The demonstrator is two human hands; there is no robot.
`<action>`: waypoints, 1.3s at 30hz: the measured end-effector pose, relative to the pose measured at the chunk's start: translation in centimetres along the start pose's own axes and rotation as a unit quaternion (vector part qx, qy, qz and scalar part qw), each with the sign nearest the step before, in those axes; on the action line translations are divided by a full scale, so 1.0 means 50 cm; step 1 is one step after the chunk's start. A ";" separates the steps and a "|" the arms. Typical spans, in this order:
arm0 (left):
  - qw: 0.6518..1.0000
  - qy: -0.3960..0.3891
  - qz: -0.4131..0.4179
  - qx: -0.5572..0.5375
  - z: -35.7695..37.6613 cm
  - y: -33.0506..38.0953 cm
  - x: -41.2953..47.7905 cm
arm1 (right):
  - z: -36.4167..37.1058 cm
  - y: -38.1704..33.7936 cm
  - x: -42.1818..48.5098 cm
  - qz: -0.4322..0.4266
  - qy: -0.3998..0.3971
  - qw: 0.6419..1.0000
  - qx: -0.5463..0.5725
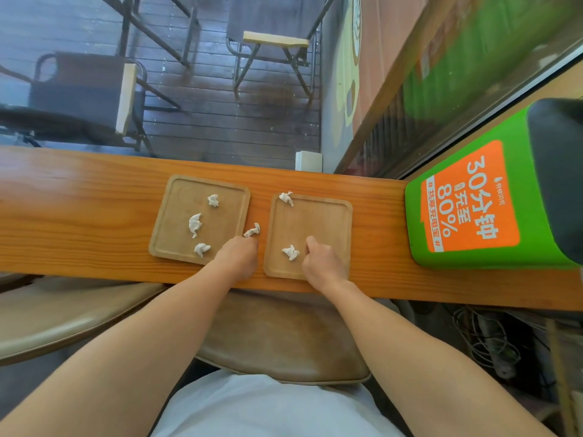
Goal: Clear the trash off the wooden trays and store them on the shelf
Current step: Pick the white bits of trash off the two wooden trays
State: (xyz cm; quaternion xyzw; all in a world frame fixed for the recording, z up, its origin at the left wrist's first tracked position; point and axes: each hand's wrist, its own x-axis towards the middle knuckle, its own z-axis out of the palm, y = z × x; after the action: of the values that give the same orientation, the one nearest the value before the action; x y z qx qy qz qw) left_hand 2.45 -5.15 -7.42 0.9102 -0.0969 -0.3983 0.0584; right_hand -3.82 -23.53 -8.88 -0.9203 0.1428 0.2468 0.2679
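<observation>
Pinching a wad (252, 231) in left fingers (249, 239); right hand (321, 260) curled, empty; wads look light, crushable: pinch anywhere.

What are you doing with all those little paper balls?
A person is tidying two wooden trays on a long wooden counter. The left hand pinches a crumpled paper scrap between the trays. The right hand rests on the right tray, next to another scrap. Three scraps lie on the left tray, and one sits at the right tray's far corner. Both trays are on the counter, not yet put away.
</observation>
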 end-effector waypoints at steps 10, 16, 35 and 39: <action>0.997 0.062 0.010 -0.044 0.023 -0.009 -0.022 | 0.021 -0.009 -0.026 -0.022 0.012 1.000 -0.004; 0.992 0.122 0.020 -0.028 0.035 -0.009 -0.006 | 0.031 -0.018 -0.023 -0.013 -0.001 1.000 -0.001; 0.991 0.110 -0.071 0.012 0.074 0.014 0.058 | 0.088 -0.011 -0.014 0.022 -0.036 0.997 -0.063; 0.993 0.103 -0.063 0.010 0.084 0.014 0.046 | 0.085 -0.012 -0.010 0.030 -0.052 0.996 -0.065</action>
State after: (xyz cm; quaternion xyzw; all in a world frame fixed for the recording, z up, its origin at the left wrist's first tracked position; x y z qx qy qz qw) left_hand 0.81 -6.49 -11.78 0.9511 -0.0369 -0.3048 0.0340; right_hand -5.59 -20.57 -11.45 -0.9170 0.1401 0.3109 0.2069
